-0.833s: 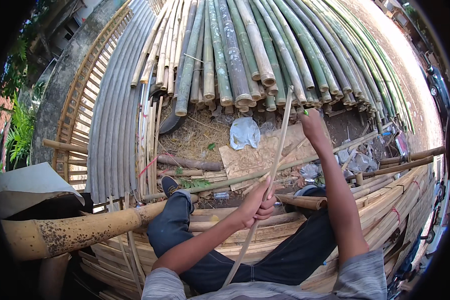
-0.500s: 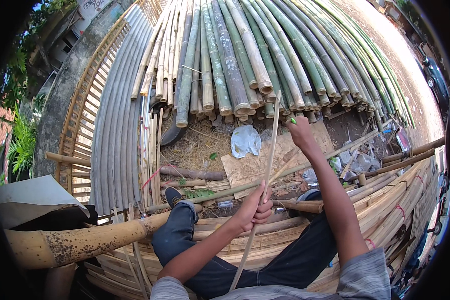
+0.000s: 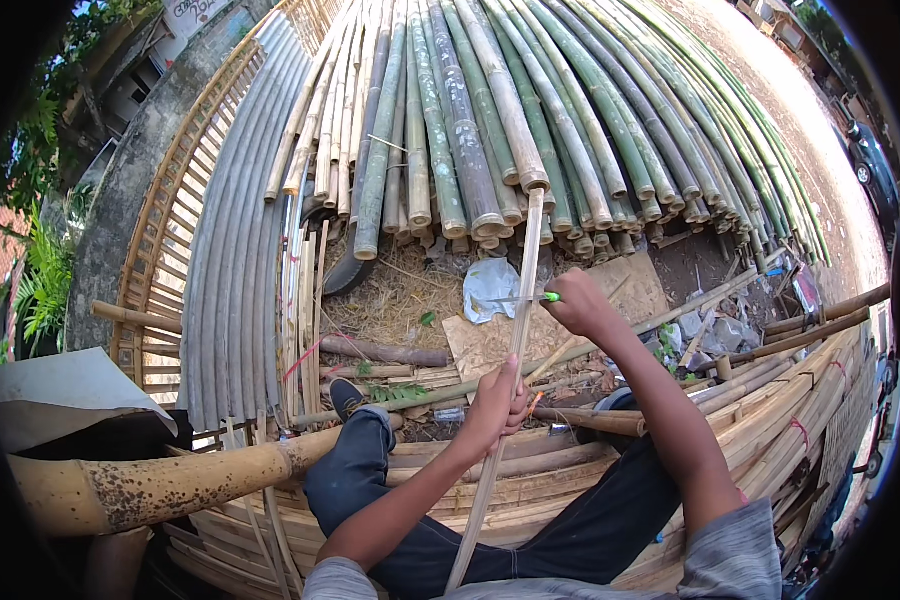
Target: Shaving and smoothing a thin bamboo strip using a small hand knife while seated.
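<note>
The left hand was wrapped around a long pale split-bamboo strip that ran up from the lap. Farther out, the right hand was clenched on a green-handled knife, its blade laid across the strip. Beyond lay a crumpled pale plastic bag, then a stack of green bamboo poles.

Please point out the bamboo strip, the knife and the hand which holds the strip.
bamboo strip [image 3: 523,300]: head view, upper part of the pale strip.
knife [image 3: 515,298]: head view, thin blade beside its green handle.
left hand [image 3: 494,405]: head view, back of the hand gripping the strip.
</note>
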Tool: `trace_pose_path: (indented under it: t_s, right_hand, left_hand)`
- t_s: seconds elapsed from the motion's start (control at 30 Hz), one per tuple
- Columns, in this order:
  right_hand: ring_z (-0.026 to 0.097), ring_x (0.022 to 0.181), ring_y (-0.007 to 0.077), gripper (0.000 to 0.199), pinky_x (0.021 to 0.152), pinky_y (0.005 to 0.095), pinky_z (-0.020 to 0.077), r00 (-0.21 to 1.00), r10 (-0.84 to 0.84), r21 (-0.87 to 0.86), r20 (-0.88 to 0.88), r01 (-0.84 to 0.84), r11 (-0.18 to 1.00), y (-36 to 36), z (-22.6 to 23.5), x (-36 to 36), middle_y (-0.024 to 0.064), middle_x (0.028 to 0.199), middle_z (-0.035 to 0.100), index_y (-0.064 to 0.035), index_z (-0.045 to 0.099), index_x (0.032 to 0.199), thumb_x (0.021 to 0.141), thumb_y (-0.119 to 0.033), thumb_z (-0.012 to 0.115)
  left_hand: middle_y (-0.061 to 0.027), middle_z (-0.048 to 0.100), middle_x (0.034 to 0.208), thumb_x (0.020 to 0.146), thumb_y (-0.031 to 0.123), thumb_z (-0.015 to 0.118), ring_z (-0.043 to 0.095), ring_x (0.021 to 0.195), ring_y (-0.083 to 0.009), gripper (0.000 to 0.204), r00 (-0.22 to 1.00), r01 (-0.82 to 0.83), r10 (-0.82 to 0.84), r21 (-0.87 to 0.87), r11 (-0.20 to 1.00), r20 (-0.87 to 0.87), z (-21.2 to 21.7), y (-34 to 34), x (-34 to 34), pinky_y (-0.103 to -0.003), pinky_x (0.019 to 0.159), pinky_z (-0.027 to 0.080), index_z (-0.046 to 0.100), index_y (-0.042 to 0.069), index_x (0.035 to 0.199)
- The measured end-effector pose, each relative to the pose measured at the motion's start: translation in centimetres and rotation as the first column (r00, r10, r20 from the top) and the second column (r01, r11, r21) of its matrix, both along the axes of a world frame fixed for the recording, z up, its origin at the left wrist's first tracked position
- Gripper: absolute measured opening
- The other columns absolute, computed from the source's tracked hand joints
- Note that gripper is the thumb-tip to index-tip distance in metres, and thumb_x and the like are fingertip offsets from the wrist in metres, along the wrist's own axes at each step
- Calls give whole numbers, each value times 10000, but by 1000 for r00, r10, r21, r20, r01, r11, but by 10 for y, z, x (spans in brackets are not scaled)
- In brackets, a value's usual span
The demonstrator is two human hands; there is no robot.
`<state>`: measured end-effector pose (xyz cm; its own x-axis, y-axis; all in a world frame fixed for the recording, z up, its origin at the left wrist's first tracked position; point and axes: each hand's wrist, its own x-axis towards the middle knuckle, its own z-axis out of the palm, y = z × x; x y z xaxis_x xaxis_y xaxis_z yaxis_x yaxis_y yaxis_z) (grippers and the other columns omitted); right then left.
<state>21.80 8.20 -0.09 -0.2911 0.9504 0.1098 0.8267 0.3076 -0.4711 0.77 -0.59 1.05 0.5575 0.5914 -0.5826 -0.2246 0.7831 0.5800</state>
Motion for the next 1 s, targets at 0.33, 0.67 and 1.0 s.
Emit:
trace_pose_path:
  t_s: [0.33, 0.67, 1.0]
  right_hand:
    - [546, 640, 419, 257, 611, 506, 423, 953, -260, 311, 153, 204, 928, 14, -16, 74, 232, 654, 556, 10, 583, 626, 779, -188, 522]
    - [589, 646, 410, 267, 624, 486, 474, 998, 58, -164, -24, -62, 984, -22, 10, -28, 235, 641, 583, -13, 623, 632, 765, -237, 562]
    - [597, 589, 384, 211, 554, 476, 471, 995, -69, 90, 78, 62, 994, -15, -6, -32, 200, 588, 578, -51, 614, 584, 706, -218, 573]
  left_hand:
    - [47, 220, 506, 989, 476, 325, 175, 367, -42, 432, 982, 149, -129, -139, 979, 141, 7, -31, 11, -206, 313, 130, 366, 102, 777]
    - [52, 213, 500, 987, 470, 338, 150, 359, -40, 402, 992, -15, 29, -111, 994, 119, 3, 14, -8, -206, 309, 121, 389, 130, 778]
    - [38, 238, 520, 994, 437, 344, 191, 361, -52, 384, 991, -66, 77, 99, 993, -111, 12, 11, -3, -212, 307, 141, 373, 105, 802]
